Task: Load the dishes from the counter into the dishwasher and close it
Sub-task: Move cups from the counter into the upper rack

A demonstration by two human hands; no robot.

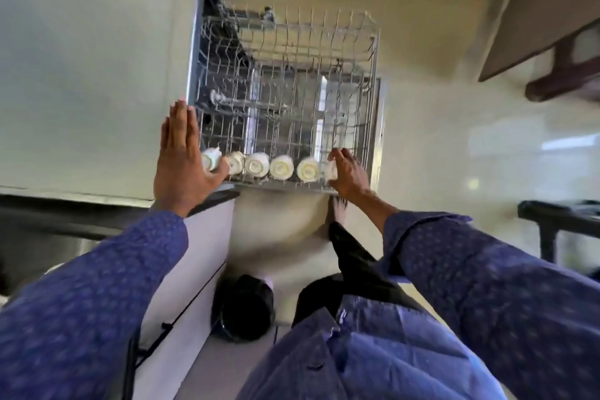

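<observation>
Kitchen, pale tiled floor [438, 146], white cabinet fronts at left; dark bench [48, 221] edge runs in from lower left, nothing readable on the part in view. Dishwasher [198, 52] stands open at centre, wire rack [292, 75] pulled out toward the person over the lowered door. Rack is mostly bare wire; a single row of small white cups [281, 167], lying on their sides, lines its near rail, row axis running left to right between the two hands. Left hand [180, 159] is flat and open, fingers together and pointing far, palm against the near-left corner of the rack, thumb touching the leftmost cup. Right hand [349, 172] sits at the near-right corner, fingers curled loosely over the rail and the rightmost cup; no firm grip evident, image soft there. Both hands are about equally near the rail, one at each end. Judgement: rack lies directly ahead of both hands, its slide axis running near to far, so an even push from both corners would send it in straight; uneven push risks skewing it on its runners. Door not yet closed.
</observation>
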